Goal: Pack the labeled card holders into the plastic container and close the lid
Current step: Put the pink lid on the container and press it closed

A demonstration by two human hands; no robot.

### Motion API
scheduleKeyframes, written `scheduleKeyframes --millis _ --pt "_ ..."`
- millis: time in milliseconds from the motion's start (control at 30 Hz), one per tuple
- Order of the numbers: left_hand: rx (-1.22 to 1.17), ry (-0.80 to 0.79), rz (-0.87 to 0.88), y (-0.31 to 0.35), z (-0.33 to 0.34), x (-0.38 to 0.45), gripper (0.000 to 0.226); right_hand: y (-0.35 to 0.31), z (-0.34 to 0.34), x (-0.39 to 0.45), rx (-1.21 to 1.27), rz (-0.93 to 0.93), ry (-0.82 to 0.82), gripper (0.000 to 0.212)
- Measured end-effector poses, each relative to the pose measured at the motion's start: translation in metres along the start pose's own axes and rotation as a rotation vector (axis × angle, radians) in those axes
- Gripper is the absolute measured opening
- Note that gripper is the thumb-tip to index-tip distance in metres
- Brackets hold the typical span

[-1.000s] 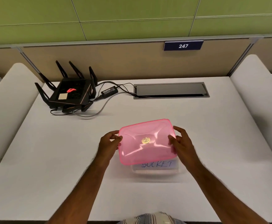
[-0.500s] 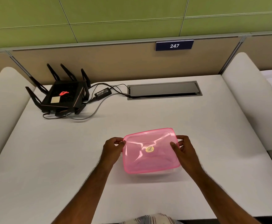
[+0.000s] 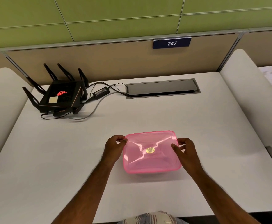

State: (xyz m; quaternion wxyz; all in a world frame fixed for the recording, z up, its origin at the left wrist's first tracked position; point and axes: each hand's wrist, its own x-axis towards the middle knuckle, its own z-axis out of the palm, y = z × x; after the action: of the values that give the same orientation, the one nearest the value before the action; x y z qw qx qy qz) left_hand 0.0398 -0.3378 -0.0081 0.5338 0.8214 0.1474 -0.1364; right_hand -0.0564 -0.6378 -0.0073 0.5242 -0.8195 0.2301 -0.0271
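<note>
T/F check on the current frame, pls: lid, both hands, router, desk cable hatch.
1. The pink lid lies on top of the container. True.
2. Only the right hand touches the lid. False: the left hand holds the opposite edge too.
3. The black router stands on the desk's far right. False: it is at the far left.
4. Cables run from the router side into the cable hatch. True.
5. The number plate reads 742. False: it reads 247.
</note>
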Motion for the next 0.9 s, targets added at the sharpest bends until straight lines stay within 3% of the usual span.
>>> scheduleKeyframes --millis 333,600,800,900 --pt "-0.017 -0.011 0.008 -0.003 0.004 0.007 0.010 0.002 0.002 0.002 0.094 0.072 -0.023 0.017" --pt "0.004 -0.043 0.020 -0.003 0.003 0.006 0.015 0.006 -0.001 0.005 0.060 0.065 -0.067 0.022" --pt "0.031 -0.060 0.027 0.000 0.002 0.005 0.018 -0.006 0.000 0.014 -0.092 -0.046 -0.168 0.058" --pt "0.033 -0.062 0.034 0.001 0.002 0.005 0.016 -0.011 0.003 0.023 -0.255 -0.132 -0.223 0.065"
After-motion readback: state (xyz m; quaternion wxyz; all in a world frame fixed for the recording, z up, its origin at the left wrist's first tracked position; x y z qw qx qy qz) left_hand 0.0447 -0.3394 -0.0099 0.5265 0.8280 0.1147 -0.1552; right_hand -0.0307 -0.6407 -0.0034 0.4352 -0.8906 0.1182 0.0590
